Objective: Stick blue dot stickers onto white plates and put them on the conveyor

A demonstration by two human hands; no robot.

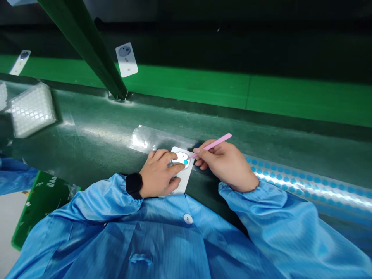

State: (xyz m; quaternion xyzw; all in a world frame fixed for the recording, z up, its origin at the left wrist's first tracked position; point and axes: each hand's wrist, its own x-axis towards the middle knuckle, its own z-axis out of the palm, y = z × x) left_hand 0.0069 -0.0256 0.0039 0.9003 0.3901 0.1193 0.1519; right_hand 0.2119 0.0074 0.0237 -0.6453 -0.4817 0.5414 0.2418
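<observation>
White card (184,179) | under spread left hand (158,174) | beside right hand (226,162), pinching pink tool (218,141)

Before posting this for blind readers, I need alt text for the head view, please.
A person's right hand holds pink tweezers at a blue dot on a white card, which lies under the left hand on a green bench. A sheet of blue dots lies to the right.
</observation>
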